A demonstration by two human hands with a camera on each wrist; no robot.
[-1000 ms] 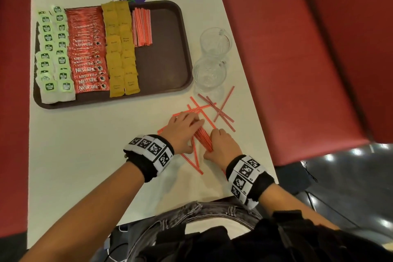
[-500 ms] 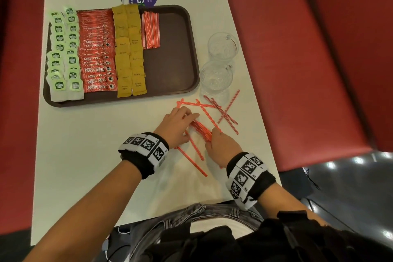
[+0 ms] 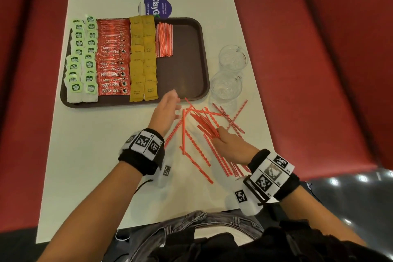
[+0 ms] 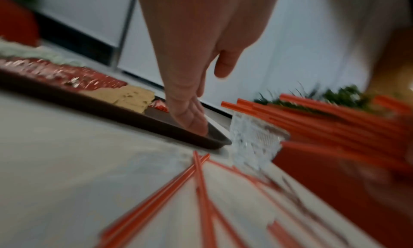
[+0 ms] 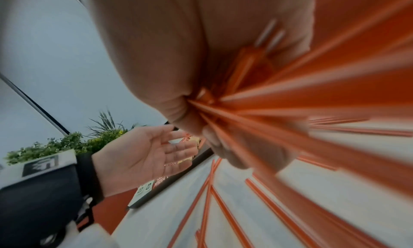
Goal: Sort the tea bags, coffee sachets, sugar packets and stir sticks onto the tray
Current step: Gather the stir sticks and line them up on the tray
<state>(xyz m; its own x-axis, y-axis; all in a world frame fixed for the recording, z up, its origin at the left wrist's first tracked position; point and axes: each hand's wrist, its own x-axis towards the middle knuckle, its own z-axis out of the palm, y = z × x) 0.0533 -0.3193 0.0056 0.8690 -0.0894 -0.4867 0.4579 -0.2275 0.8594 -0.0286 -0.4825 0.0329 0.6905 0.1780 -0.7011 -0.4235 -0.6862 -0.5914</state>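
A brown tray (image 3: 187,64) holds green tea bags (image 3: 81,57), red coffee sachets (image 3: 112,57), yellow sugar packets (image 3: 143,59) and a neat row of red stir sticks (image 3: 164,39). More stir sticks (image 3: 191,144) lie scattered on the white table below the tray. My right hand (image 3: 230,144) grips a bundle of stir sticks (image 3: 204,121), seen close in the right wrist view (image 5: 279,110). My left hand (image 3: 168,106) hovers with straight fingers at the tray's near edge (image 4: 190,135), holding nothing; its palm (image 5: 143,160) faces the bundle.
Two clear glass cups (image 3: 232,58) (image 3: 226,88) stand right of the tray, close to the scattered sticks. A round blue sticker (image 3: 156,7) sits behind the tray. Red bench seats (image 3: 308,70) flank the table.
My right hand has lifted a bundle of sticks off the table. My left hand let go of the sticks and moved up toward the tray's near edge, fingers straightened.
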